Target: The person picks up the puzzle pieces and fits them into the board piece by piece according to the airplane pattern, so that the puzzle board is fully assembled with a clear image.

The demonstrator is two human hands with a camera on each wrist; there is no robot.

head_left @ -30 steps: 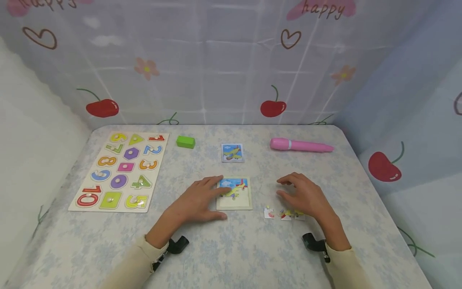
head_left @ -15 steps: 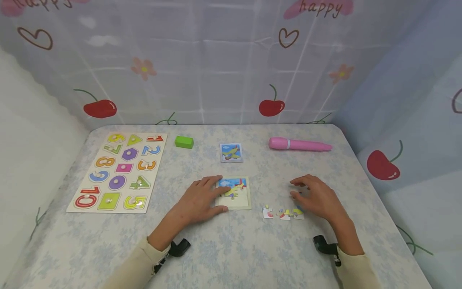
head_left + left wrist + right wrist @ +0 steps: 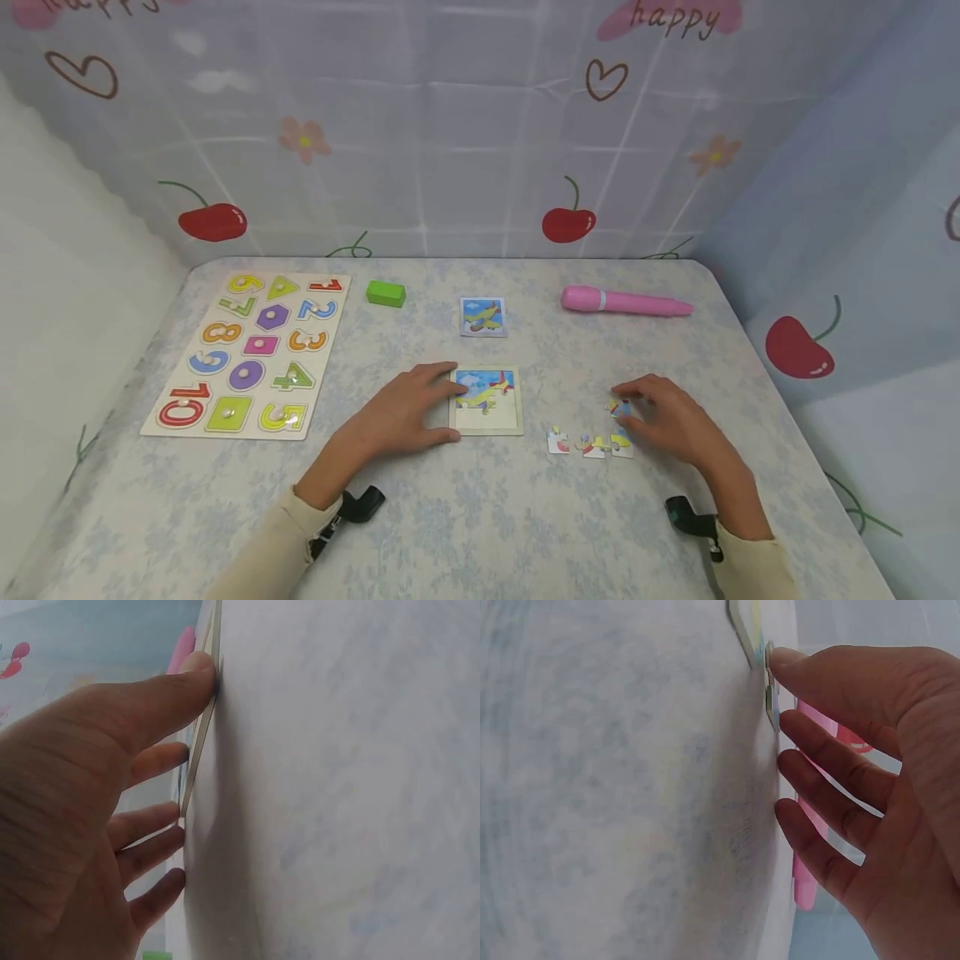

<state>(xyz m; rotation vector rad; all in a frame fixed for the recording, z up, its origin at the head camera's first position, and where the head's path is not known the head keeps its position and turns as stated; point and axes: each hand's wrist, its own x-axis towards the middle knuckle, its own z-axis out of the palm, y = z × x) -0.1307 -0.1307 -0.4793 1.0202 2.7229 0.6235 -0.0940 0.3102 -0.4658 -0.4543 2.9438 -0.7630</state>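
The pale table (image 3: 480, 517) with blue mottling carries all items. Well left of your left hand lies the cream rectangular board (image 3: 318, 358) with knobbed, coloured numerals and shapes. Your left hand (image 3: 401, 412) is released, fingers extended. Your right hand (image 3: 675, 421) has thumb and index finger curved toward each other; whether they grip anything, the views do not settle. Beyond the right hand lies the pink tapered stick (image 3: 626, 302).

The square cream puzzle tray (image 3: 504, 421), partly filled with an aeroplane picture, sits between your hands, its left edge at the left fingertips. Caution: sideways pressure there may slide it. Beyond the tray, between your hands, is the small square aeroplane card (image 3: 483, 317); farther left, beyond the left hand, the green rectangular block (image 3: 386, 293).

A thin blue-and-yellow puzzle piece (image 3: 619, 409) lies between right thumb and index finger. Its low edge offers little purchase; a shallow pinch may slip. The yellow-and-blue corner piece (image 3: 622, 446) is just beside the thumb and may be dragged if the thumb closes low. Left of it lie the red-and-yellow piece (image 3: 594, 448) and white-and-pink piece (image 3: 558, 442).
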